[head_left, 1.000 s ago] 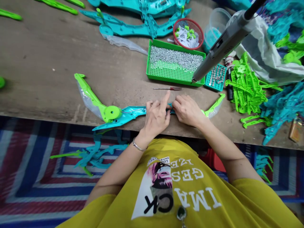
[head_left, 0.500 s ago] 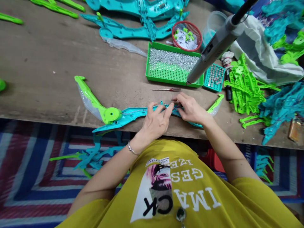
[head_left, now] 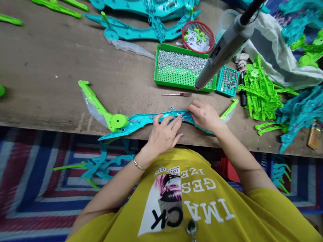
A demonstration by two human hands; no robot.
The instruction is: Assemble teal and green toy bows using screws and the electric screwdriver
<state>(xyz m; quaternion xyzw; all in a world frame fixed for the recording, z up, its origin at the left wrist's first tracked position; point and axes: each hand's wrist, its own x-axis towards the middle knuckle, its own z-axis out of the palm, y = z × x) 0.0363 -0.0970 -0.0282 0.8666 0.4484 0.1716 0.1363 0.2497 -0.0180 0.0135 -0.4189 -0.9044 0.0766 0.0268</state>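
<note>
A: What's in the containers nearest the hands?

B: The green perforated tray (head_left: 176,79) holds a thick band of silver screws (head_left: 181,61) across its far half; its near half shows bare holes. Just to its right, a small teal tray (head_left: 227,80) holds rows of metal fasteners. Beyond them, a red mesh basket (head_left: 198,37) holds lime-green plastic bits and white paper scraps, and a clear plastic tub (head_left: 223,25) sits beside it.

A: And the hands?

B: The right hand (head_left: 205,116) is closed, its fingers pinching the teal middle of a plastic toy bow (head_left: 151,119). The left hand (head_left: 161,137) lies over the same part with curved fingers and the thumb spread below. I can't tell whether it's gripping.

A: Where's the bow, and which way does it point?

B: It lies flat near the table's front edge, its long axis running left to right along that edge. A lime-green limb with a round hub reaches left, and a second limb reaches right.

A: What's past that?

B: A small red-handled screwdriver (head_left: 176,94) lies just beyond the bow, and a grey electric screwdriver (head_left: 222,53) hangs over the green tray. Heaps of lime-green parts (head_left: 259,90) and teal parts (head_left: 300,114) cover the right of the worn wooden table (head_left: 50,60). Below it spreads a striped red, white and blue floor mat (head_left: 32,188).
</note>
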